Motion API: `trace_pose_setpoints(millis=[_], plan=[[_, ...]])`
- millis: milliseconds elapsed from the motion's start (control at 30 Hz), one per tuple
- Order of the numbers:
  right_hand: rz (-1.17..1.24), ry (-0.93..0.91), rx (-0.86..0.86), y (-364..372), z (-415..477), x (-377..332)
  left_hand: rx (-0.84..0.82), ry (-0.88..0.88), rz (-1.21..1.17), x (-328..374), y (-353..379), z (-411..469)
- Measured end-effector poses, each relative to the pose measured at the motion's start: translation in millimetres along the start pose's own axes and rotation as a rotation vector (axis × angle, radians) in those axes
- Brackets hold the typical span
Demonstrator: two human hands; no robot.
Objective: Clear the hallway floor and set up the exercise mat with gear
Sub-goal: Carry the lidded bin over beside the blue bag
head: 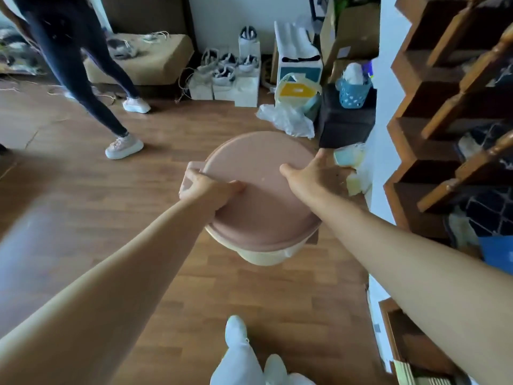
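A round bin with a pink lid and a cream body stands on the wooden hallway floor in the middle of the view. My left hand grips the lid's left rim at a small tab, fingers curled over the edge. At the lid's right rim lies my right hand, thumb stretched across the top and fingers reaching down over the far side, their tips hidden. No exercise mat is in view.
A person in dark leggings and white shoes stands at the left. Boxes with headsets, plastic bags, a dark cube with a blue basket and cardboard boxes line the back wall. A wooden staircase rises on the right.
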State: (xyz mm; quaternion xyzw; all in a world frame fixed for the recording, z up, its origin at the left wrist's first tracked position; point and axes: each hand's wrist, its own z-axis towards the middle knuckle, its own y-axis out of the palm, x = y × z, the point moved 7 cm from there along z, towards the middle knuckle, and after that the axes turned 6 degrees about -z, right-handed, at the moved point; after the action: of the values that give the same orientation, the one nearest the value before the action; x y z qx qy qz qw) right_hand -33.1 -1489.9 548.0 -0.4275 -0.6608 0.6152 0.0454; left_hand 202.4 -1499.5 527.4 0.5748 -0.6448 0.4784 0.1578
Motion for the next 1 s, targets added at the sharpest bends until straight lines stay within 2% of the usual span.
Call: trace_pose_setpoints(millis=[267,567,733,1000], plan=[[0.026,0.098,-0.003,38.9,93.2,-18.4,-0.087,-0.001,0.073,46.8,51.8,85.7],[0.036,0.140,-0.016,107.9,199.8,-3.4,-0.151,-0.043,0.093,48.0,133.3,188.9],[0.012,0.118,-0.018,170.9,272.1,33.4,-0.154,-0.045,0.098,10.7,207.1,254.4],[-0.010,0.094,-0.019,306.3,368.5,124.4,-0.136,-0.065,0.124,-105.0,331.4,352.9]])
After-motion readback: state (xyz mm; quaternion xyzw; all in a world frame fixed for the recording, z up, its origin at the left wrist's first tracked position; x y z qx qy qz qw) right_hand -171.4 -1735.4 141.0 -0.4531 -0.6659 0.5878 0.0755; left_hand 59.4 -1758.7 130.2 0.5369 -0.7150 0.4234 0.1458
